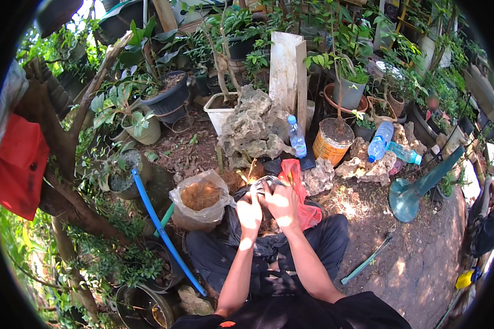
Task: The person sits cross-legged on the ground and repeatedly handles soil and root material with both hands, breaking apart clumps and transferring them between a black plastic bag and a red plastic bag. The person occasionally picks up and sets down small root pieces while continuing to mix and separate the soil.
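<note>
My left hand and my right hand are close together above my lap, fingers bent at the far rim of a black plastic bag. Both seem to pinch the thin plastic, though the fingertips are partly hidden. Brown fibre shows inside the bag, between my wrists. A red plastic bag lies just beyond and beside my right hand. To the left of my left hand stands a translucent plastic bag holding loose brown fibre.
A rough porous rock stands ahead, with a water bottle beside it. Two more bottles rest on stones at the right. A blue hose piece leans at the left. Potted plants surround the area; a broom lies right.
</note>
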`<control>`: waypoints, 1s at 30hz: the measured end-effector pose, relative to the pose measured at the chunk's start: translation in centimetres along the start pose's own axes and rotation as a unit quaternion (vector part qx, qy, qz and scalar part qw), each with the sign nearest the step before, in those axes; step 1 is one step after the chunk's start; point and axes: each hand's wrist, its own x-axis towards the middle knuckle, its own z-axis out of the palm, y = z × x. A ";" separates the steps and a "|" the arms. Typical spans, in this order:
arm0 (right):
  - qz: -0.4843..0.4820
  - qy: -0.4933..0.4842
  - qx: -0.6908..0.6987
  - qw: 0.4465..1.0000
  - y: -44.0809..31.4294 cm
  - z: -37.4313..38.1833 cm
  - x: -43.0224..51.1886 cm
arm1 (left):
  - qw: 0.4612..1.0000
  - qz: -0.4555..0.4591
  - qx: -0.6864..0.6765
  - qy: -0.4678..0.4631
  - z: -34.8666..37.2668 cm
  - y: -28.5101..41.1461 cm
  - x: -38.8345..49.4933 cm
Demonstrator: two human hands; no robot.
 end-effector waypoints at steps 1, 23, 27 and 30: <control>0.000 0.002 0.008 1.000 0.2 0.2 0.0 | 1.000 0.021 0.017 -0.001 0.0 -0.2 -0.1; -0.041 -0.058 0.101 0.992 1.0 1.0 0.9 | 0.966 0.166 0.190 0.060 0.9 -0.6 1.4; -0.035 -0.016 0.122 0.992 1.8 1.1 1.2 | 0.972 0.137 0.189 0.018 1.0 -0.3 0.9; -0.029 0.020 0.140 0.989 0.4 0.2 0.8 | 0.927 0.245 0.273 0.073 1.2 -2.5 1.9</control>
